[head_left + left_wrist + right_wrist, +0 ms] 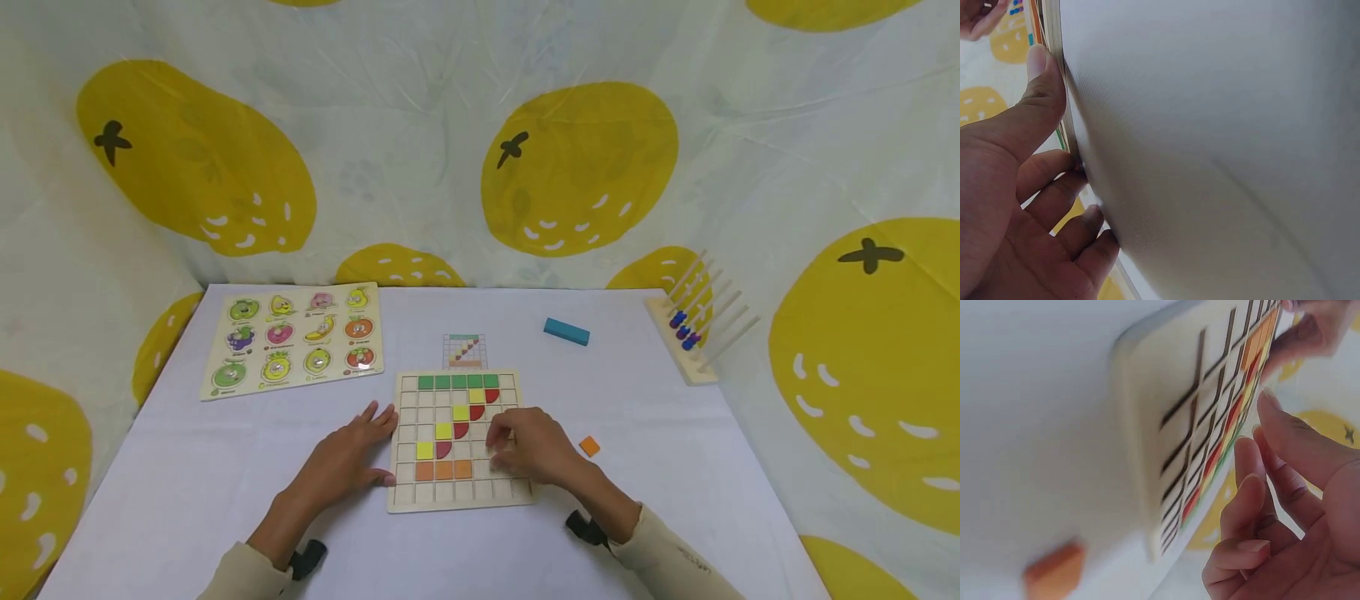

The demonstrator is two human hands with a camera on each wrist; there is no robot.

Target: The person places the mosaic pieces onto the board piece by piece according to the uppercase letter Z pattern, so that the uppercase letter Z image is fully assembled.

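A wooden grid board (450, 500) lies on the table before me. Along its top runs a row of green tiles (459, 382). Yellow square tiles (443, 431) and red quarter-round tiles (461, 431) form a diagonal, and three orange tiles (444, 471) sit low on the left. My left hand (348, 454) rests at the board's left edge, its thumb (1038, 75) and fingertips touching the side. Over the right half hovers my right hand (536, 446), fingers loosely bent. Between its thumb and fingertips (1250, 450) a gap shows, with no tile visible.
One loose orange tile (589, 446) lies right of the board. Behind the board is a printed pattern card (465, 352), with a blue block (567, 332) farther right. A fruit puzzle board (296, 340) is at back left; a peg stand (693, 367) with beads stands at back right.
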